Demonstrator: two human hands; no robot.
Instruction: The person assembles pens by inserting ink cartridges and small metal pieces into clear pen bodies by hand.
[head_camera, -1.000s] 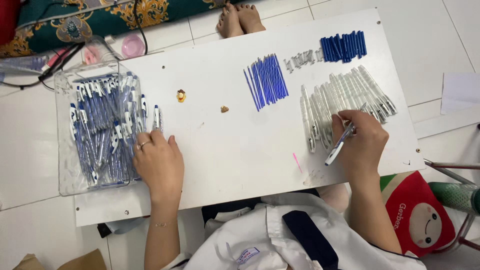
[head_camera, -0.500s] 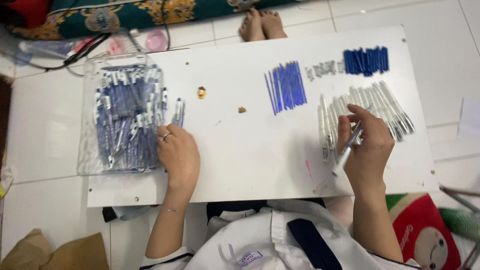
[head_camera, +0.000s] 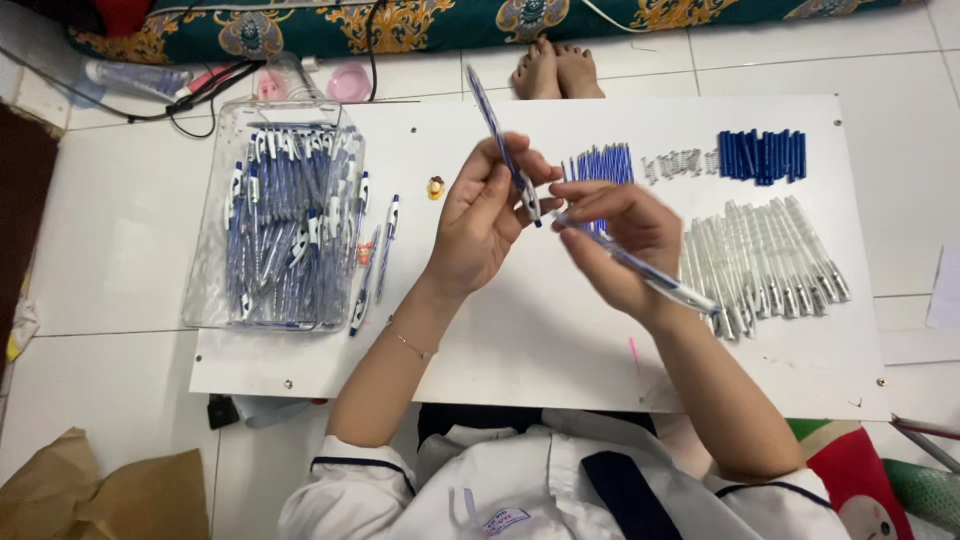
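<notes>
- Pen parts held above the middle of the white tabletop (head_camera: 300, 360): a blue-and-white pen piece (head_camera: 505, 150) in the left hand (head_camera: 480, 225), pointing up and away; a clear barrel (head_camera: 640, 270) in the right hand (head_camera: 620, 245), slanting down toward the person.
- Left-hand fingers were closed around the lower end of the blue piece, near its white clip; right-hand fingers were pinched on the near end of the clear barrel. The two ends met, or nearly met, between the hands; the joint itself was blurred.
- Done, by the look of it: a clear bin (head_camera: 275, 225) at the tabletop's left side held a dense heap of finished blue-and-white pens, with a few loose pens (head_camera: 375, 260) lying just beside it.
- Left to do, judged from the stock: a row of clear barrels (head_camera: 770, 260) on the tabletop's right side, blue refills (head_camera: 600, 165) toward its far edge, small springs (head_camera: 675, 165) beside those, and dark blue caps (head_camera: 762, 155) at the far right.
- Estimate: well along, with a fair batch still unassembled.
</notes>
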